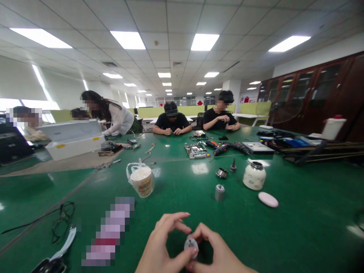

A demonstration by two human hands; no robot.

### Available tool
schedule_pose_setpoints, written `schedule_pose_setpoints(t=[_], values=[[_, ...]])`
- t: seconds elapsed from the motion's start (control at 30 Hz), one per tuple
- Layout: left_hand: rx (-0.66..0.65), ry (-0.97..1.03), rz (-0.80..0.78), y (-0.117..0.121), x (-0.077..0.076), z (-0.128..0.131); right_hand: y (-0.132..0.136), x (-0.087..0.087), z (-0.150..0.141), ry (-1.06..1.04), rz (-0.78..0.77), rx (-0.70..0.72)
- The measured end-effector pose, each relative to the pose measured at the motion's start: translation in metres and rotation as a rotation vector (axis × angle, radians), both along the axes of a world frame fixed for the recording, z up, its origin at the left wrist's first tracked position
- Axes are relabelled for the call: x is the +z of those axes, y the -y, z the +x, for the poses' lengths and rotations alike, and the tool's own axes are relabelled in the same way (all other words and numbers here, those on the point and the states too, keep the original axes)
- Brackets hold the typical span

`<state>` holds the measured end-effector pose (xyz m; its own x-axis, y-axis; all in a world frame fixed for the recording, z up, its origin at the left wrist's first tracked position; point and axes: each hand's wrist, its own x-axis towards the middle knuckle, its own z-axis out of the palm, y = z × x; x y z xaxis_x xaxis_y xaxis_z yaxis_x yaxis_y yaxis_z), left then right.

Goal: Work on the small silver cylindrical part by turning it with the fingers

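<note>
A small round grey metal part [190, 242] with a dark spot on its face is held low over the green table, close to me. My left hand [164, 244] presses its thumb on the front of this part, its other fingers arched above. From the other side, my right hand [214, 246] pinches the part between thumb and curled fingers. Farther off stand a silver metal cylinder [220, 193], a dark metal ring-like cup [222, 173] and a small dark geared shaft [233, 165]. What the part looks like underneath is hidden by my fingers.
On the green table [176, 182] are a bagged paper cup [142, 181], a cream jar [254, 175], a pale pink oval case [268, 199] and glasses [63, 216]. A circuit board [196, 150] and power drill [227, 148] lie farther back. Several people are around the table.
</note>
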<state>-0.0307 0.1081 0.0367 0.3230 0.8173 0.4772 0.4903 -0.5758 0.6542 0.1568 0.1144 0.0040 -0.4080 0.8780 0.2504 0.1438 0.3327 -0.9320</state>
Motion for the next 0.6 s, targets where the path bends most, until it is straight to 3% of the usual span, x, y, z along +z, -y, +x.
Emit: schedule_pose_setpoints(t=[0.2,0.33,0.47,0.6], values=[[0.003,0.105,-0.072,-0.001,0.007,0.001,0.002,-0.003,0.001,0.062,0.027,-0.023],[0.168,0.192,-0.086,-0.026,0.011,-0.022,0.003,-0.001,0.003,0.104,0.038,-0.028],[0.215,0.088,-0.17,-0.051,-0.007,-0.046,0.002,0.003,0.004,0.098,-0.008,-0.012],[0.232,0.054,-0.163,-0.058,-0.026,-0.052,0.0,0.004,0.004,0.092,-0.041,-0.006]])
